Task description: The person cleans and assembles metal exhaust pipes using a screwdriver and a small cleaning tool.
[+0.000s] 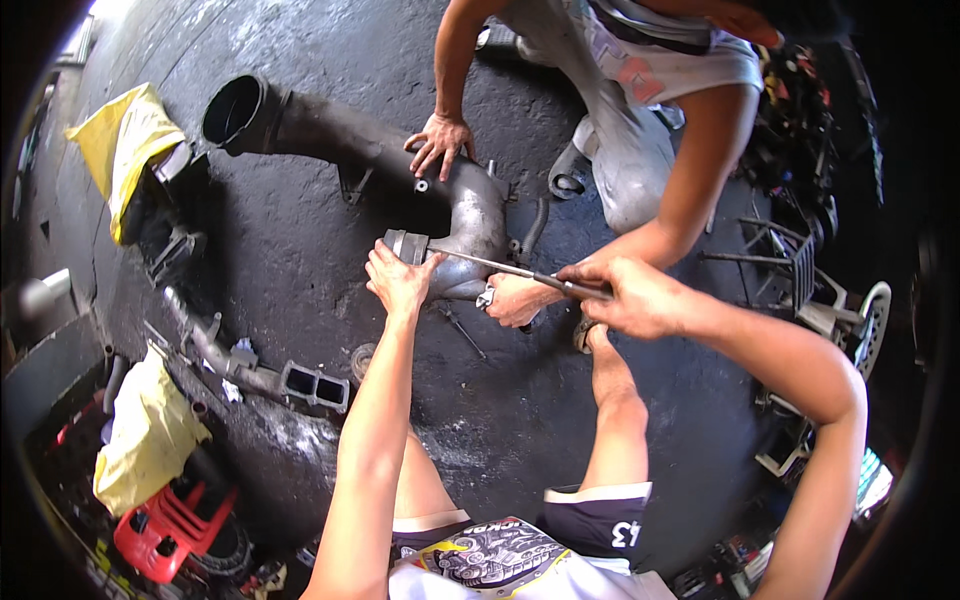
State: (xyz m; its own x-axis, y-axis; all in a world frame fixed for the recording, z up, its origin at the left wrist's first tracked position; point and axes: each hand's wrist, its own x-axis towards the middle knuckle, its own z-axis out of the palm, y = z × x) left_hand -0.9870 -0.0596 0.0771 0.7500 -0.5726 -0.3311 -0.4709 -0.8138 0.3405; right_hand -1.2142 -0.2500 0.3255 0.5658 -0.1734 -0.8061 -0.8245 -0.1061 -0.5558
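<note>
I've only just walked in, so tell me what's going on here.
The person's left hand holds a grey collar at the end of a bent pipe, while the right hand grips a long screwdriver, its tip at the collar. A co-worker has one hand on the pipe and the other near its bend. The pipe lies on the dark floor.

White digits (625,535) stand on the leg of the person's dark shorts (592,520). Capital lettering (506,527), partly lost in folds, edges the graphic (495,560) on the white T-shirt (605,578). Large letters (637,76), only partly legible, mark the co-worker's pale top (722,76).
</note>
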